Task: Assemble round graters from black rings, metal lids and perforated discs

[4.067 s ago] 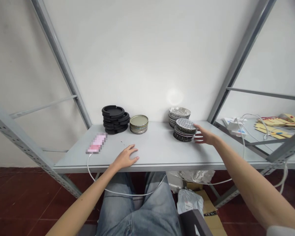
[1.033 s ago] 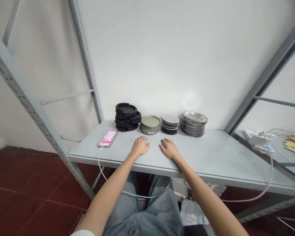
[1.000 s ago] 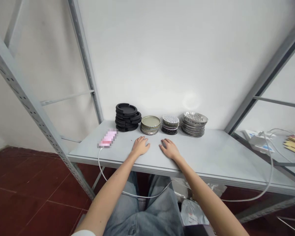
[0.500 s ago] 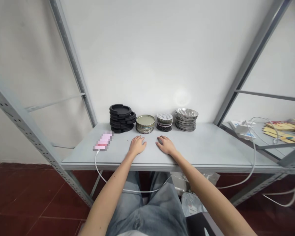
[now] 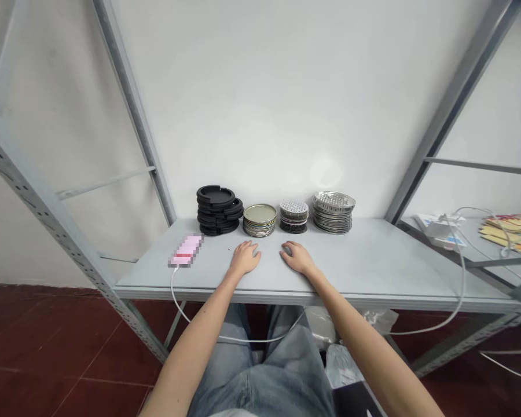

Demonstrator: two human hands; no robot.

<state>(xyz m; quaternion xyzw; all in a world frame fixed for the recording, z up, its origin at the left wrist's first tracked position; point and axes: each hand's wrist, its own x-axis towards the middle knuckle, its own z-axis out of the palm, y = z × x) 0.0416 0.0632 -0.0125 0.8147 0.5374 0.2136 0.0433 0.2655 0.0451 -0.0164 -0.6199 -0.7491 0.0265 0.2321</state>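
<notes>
Both hands rest palm down on the grey tabletop [image 5: 373,266]. My left hand [image 5: 245,258] is open, holding nothing, just in front of a stack of gold-rimmed round lids [image 5: 260,220]. Open as well, my right hand [image 5: 297,258] lies in front of a shorter stack of perforated metal discs [image 5: 294,215]. Black round rings or trays [image 5: 217,209] are piled at the left of the row. At its right end stands a stack of wider silver perforated dishes [image 5: 333,212].
A pink phone [image 5: 187,250], blurred out, lies left on the table with a white cable [image 5: 173,292] attached. Grey metal uprights [image 5: 132,110] flank the table. A side shelf at right holds a white box [image 5: 440,227] and yellow strips [image 5: 507,234]. Plastic bags [image 5: 341,365] lie below.
The view has shifted slightly, so the table and stacks appear a little further right. Both hands stay flat on the table in nearly the same place.
</notes>
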